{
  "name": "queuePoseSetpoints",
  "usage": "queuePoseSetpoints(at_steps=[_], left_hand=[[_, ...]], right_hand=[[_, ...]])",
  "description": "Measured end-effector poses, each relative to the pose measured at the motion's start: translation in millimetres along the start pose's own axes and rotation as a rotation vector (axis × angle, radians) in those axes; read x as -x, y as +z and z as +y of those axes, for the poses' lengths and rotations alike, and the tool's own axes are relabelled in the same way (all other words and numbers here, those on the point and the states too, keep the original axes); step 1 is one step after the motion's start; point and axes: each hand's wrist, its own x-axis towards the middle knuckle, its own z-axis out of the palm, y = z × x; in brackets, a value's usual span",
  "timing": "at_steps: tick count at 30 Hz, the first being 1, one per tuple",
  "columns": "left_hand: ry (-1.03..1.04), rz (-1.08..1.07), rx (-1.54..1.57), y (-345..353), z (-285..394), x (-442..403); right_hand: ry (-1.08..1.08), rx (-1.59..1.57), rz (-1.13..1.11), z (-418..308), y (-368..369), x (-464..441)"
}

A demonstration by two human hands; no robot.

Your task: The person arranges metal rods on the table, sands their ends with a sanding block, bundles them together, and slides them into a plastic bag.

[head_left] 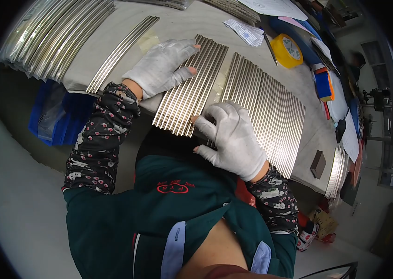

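Note:
My left hand, in a white glove with bare fingertips, lies over the left edge of a middle group of thin metal rods. Its fingers are stretched out and the thumb stands apart, touching the rods. My right hand, gloved the same way, is at the near right side of that group. Its thumb and index finger are spread, with the index fingertip against the rods near their grooved ends; the other fingers bend over the rods. A wider group of rods lies side by side just beyond this hand.
A few separate rods lie to the left, beside plastic-wrapped rod bundles. Yellow tape, paper slips and a dark block sit on the table. A blue bin stands below the table's left edge.

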Motion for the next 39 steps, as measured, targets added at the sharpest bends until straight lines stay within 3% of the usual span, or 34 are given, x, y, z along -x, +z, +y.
queuePoseSetpoints(at_steps=[14,21,23,39], left_hand=[[0.032,0.048,-0.015,-10.8,1.6,0.7],[0.021,0.025,-0.022,-54.7,-24.6,6.5],[0.026,0.046,0.032,26.2,-35.4,-13.4],[0.027,0.026,-0.023,26.7,-37.2,-14.5]], right_hand=[[-0.006,-0.042,-0.008,-9.5,-5.6,-16.0],[-0.046,-0.049,0.048,-36.2,-17.0,-66.8],[0.026,-0.022,-0.076,12.7,26.1,-52.7],[-0.021,0.018,-0.021,11.6,33.1,-68.7]])
